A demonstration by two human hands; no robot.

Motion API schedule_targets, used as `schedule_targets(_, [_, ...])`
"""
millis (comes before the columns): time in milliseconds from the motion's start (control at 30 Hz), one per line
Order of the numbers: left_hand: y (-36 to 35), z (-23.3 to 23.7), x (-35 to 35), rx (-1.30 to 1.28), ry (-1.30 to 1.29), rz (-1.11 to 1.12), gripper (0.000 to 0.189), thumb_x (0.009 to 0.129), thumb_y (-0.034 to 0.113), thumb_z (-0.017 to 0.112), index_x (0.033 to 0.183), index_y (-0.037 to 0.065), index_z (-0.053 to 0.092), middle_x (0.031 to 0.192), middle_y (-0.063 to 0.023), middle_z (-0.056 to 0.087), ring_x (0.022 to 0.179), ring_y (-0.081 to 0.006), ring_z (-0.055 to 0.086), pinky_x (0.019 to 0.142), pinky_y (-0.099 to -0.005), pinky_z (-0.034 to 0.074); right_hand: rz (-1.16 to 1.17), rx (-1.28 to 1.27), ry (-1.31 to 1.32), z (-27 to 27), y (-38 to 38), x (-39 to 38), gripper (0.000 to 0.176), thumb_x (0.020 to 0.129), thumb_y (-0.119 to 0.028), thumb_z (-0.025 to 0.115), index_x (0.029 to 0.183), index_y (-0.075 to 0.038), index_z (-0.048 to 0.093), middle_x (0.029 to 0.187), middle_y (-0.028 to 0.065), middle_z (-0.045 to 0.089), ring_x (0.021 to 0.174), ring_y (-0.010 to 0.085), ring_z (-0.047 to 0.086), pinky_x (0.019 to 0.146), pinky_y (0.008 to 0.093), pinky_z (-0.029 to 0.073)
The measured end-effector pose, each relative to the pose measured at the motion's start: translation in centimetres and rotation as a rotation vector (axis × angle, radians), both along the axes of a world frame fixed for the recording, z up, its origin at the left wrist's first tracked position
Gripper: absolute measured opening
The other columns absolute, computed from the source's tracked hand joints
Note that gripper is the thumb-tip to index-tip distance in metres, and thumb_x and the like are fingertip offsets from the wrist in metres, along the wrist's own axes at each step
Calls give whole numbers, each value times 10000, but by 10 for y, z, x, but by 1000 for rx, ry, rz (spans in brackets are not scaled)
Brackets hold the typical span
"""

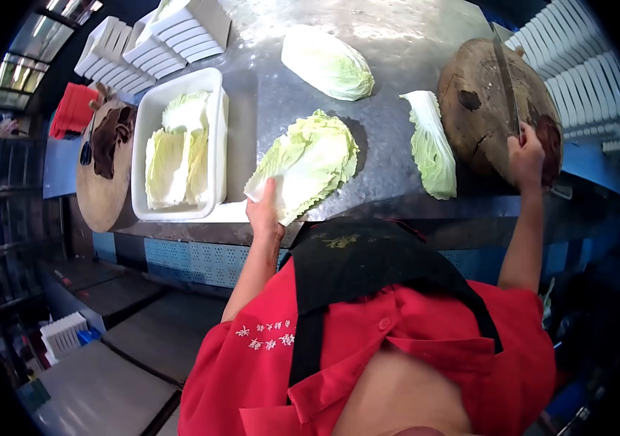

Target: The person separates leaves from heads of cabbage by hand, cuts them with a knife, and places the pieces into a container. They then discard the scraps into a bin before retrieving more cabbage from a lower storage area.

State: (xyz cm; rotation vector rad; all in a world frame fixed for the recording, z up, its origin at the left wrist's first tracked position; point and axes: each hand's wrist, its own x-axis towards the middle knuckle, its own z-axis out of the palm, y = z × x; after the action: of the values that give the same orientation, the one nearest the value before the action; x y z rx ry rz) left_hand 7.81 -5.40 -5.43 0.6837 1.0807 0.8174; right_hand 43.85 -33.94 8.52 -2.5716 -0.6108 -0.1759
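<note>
my left fingers (pixel 271 192) held the near end of the leafy cabbage (pixel 313 163), thumb on top, the others hidden, a grip probably meant to steady it by the tabletop's (pixel 390 131) near edge. my right fingers (pixel 526 143) were wrapped round the handle of the knife (pixel 506 76), its blade pointing far above the chopping block (pixel 470 127), likely to angle it away from me. left of the block lay a cabbage piece (pixel 432 145); farther off, a pale cabbage (pixel 328 62). at left, a white tub (pixel 223 145) contained leaves (pixel 168 167), perhaps for easy reach.

Left hand (pixel 266 211) partly hidden under cabbage leaves (pixel 306 163), knife handle (pixel 521 134) mostly within right hand (pixel 528 158)
</note>
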Motion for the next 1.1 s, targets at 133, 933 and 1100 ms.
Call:
schedule_targets(133, [-8, 4, 5, 42, 72, 58, 346, 834, 81, 661, 1136, -17, 523, 1061, -114, 601, 893, -191, 606, 760, -305, 511, 247, 225, 366, 13, 51, -98, 182, 860, -113, 544, 996, 7, 548, 680, 154, 550, 605, 208, 573, 558, 339, 455])
schedule_targets(933, [-17, -11, 11, 74, 77, 63, 328, 804, 47, 683, 1104, -7, 563, 979, -69, 631, 852, -117, 582, 763, -250, 480, 819, -261, 390, -34, 136, -160, 128, 837, -95, 479, 848, 28, 446, 704, 282, 557, 698, 473, 544, 636, 549, 410])
schedule_targets(1100, [-17, -8, 14, 29, 97, 64, 322, 803, 38, 683, 1096, -10, 559, 974, -71, 630, 860, -115, 581, 762, -249, 479, 772, -369, 472, -55, 150, -161, 166, 862, -131, 467, 845, 31, 436, 726, 286, 569, 728, 476, 551, 653, 545, 413])
